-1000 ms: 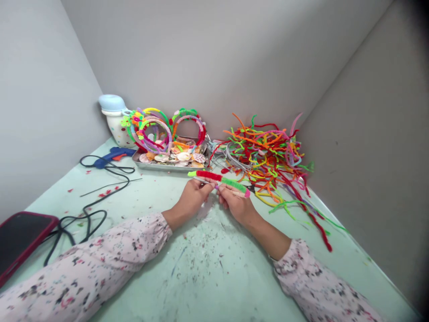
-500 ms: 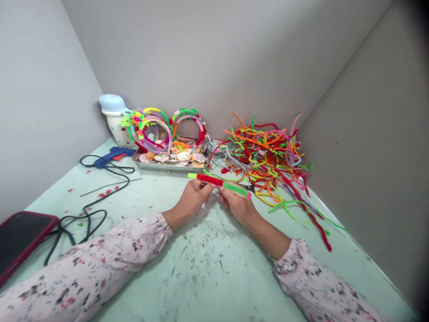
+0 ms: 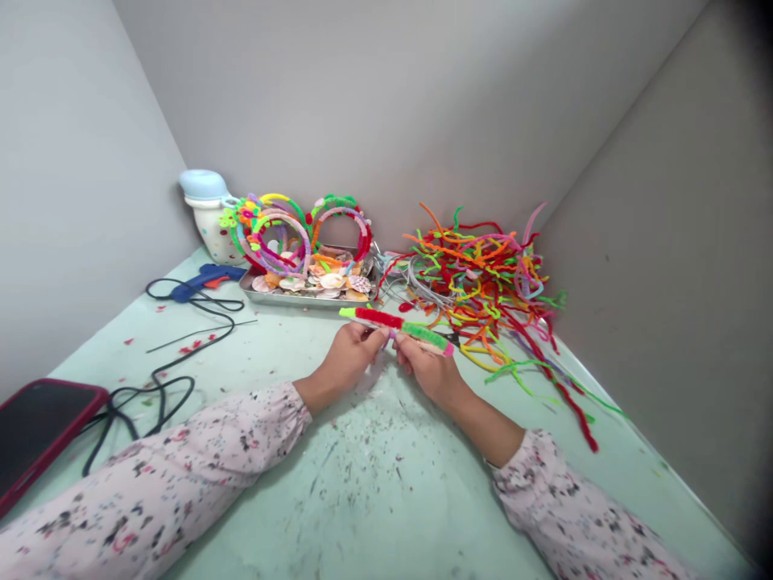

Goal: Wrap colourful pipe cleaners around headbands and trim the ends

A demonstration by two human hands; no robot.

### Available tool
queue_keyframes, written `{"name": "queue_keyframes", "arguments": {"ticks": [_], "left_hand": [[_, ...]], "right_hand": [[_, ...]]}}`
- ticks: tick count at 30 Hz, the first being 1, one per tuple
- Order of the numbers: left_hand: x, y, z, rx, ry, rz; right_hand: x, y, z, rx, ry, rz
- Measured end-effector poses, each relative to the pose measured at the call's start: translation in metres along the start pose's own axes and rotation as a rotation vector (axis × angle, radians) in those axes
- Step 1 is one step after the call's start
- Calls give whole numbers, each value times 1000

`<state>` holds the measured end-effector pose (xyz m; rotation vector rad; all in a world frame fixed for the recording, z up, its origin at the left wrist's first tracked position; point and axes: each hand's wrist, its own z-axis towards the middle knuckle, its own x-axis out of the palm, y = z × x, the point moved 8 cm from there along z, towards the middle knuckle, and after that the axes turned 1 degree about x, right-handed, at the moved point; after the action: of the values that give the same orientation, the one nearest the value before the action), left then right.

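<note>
Fuzzy band (image 3: pixel 379 317) in front of metal tray (image 3: pixel 295 300), pinched narrowly near its middle by left hand (image 3: pixel 350 352) and right hand (image 3: pixel 427 366). Red-green covering (image 3: pixel 423 333) looks done; purple bit (image 3: pixel 392 333) between hands, apparently unfinished.

No text, label, brand, number or sign can be read anywhere.

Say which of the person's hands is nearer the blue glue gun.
Left: the left hand is right of the blue glue gun, toward the wearer; the right hand is farther right.
</note>
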<state>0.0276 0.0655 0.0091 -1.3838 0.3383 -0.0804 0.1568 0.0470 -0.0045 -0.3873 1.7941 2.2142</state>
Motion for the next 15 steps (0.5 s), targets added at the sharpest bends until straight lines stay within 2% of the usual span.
{"name": "queue_keyframes", "arguments": {"ticks": [5,15], "left_hand": [[2,6,1,-27,18,-4],[4,9,0,-17,26,-110]], "right_hand": [[2,-9,3,35,-1,65],[3,3,1,-6,30,36]]}}
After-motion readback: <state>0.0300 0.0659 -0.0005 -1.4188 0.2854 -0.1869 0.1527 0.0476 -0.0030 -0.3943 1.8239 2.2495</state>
